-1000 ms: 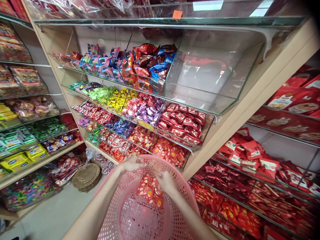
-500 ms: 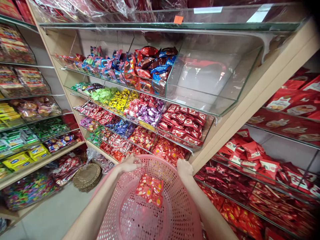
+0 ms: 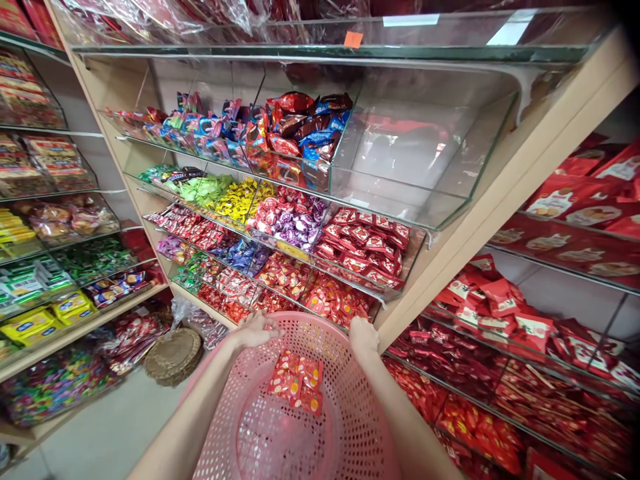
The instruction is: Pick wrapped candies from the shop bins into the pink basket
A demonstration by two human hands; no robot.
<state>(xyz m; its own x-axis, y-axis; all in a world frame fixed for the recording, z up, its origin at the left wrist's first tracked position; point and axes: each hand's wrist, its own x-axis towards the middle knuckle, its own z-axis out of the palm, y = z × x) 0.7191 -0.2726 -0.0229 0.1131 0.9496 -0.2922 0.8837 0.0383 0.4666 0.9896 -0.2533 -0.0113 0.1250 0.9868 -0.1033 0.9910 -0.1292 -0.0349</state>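
Observation:
A pink plastic basket (image 3: 280, 440) full of small holes is held in front of me, tilted so that I look into it. My left hand (image 3: 254, 331) grips its far rim on the left, thumb over the inside edge. On the rim's right side my right hand (image 3: 364, 339) is closed in a fist-like grip. Inside lie several red candy packets (image 3: 297, 383) with orange and pale round prints, bunched together on the basket's far side. Just beyond the far rim, a low bin holds similar red packets (image 3: 337, 299).
Ahead rise clear-fronted shelves with wrapped sweets: red packs (image 3: 365, 243), yellow candies (image 3: 243, 200), chocolate packs (image 3: 313, 130). A wooden upright (image 3: 493, 207) slants up on the right, beside shelves of red bags (image 3: 500, 300). A round woven basket (image 3: 173, 353) sits on the floor at left.
The view has shifted very slightly, with the shelves sliding a little to the left. Both hands keep their hold on the basket, and the packets stay inside it.

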